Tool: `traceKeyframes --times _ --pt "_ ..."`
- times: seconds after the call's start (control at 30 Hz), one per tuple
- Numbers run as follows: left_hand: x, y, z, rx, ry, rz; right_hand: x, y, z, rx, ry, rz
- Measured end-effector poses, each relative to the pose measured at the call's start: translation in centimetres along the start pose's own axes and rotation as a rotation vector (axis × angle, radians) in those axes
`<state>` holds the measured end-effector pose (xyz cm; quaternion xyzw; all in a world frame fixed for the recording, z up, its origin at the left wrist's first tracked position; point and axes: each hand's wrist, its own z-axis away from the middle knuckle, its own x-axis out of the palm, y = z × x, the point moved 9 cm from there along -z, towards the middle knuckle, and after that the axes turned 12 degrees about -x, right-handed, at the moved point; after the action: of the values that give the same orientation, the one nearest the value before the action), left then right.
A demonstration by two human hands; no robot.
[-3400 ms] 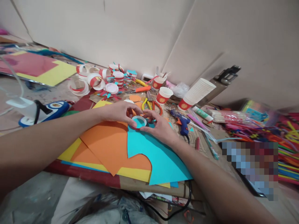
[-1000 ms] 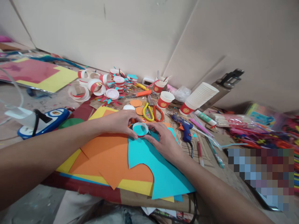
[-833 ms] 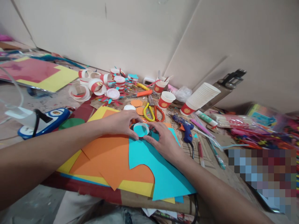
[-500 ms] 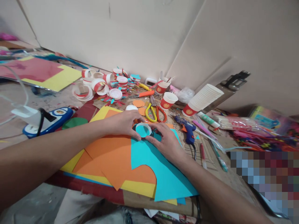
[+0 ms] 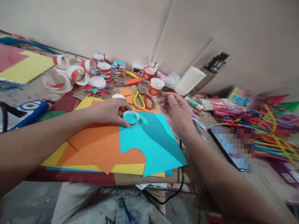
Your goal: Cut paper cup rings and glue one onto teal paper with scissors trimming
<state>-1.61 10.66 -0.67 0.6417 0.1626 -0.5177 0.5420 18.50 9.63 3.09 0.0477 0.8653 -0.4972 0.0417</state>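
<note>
**No legible text in view**

Checked everything likely to carry print; no word, brand or number reads.
- Red-and-white paper cup [image 5: 156, 87], far centre: round gold emblem on the red band, lettering too small.
- Second cup [image 5: 149, 75], just behind: same kind of gold emblem, same problem.
- Small white device [image 5: 137, 69], far centre: dark display, digits can't be made out.
- White-and-green tube [image 5: 194, 103], far right: print blurred.
- Clear packet [image 5: 219, 104], right: reddish print, unreadable.
- Multicoloured pack [image 5: 243, 97], far right: label blurred.
- Blue-and-white device [image 5: 30, 107], left: round badge, content not resolvable.
- Dark-edged tablet or phone [image 5: 224, 147], right: screen pixelated.
</note>
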Motion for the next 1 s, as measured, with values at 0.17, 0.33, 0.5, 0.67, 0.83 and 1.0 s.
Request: traceKeyframes --times 0.17,0.33,0.5,0.67,0.83,1.0 --pt "-0.1 0.1 0.2 0.003 0.002 -0.007 -2.5 -1.8 -0.6 -0.070 0.139 -0.012" --pt "-0.1 0.3 0.3 0.012 0.006 -0.004 0.6 -1.3 0.9 -0.078 -0.030 0.083" --pt "-0.1 0.3 0.2 0.037 0.004 0.050 6.2 0.1 3.6 -0.068 -0.410 0.328" --pt "0.1 0.2 0.0 0.088 0.020 0.069 7.7 1.3 4.3 -0.069 -0.521 0.501" --pt "0.0 0.5 0.1 0.085 0.006 0.076 8.1 1.3 4.1 -0.089 -0.542 0.550" --pt "-0.3 0.4 0.2 0.032 -0.018 0.026 8.0 1.0 4.0 -0.042 -0.509 0.519"
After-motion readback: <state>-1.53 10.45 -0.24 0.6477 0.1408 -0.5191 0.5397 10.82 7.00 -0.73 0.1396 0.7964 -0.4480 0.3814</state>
